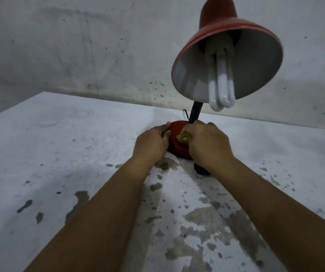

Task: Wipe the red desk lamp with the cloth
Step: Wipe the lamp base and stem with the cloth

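- Head view: a red desk lamp with a round base point(177, 142) stands on a stained white table point(59, 154), against the wall.
- The left hand point(151, 143) grips the base's left edge.
- The right hand point(206, 143) presses a small yellow-green cloth point(183, 137) onto the base top.
- Risk: hard rubbing could tip the lamp, swinging its bare white bulb point(221, 83) overhead.

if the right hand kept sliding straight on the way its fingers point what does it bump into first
Probably the lamp's black neck, which rises from the red base just beyond the right hand holding the cloth. Depth is unclear here.
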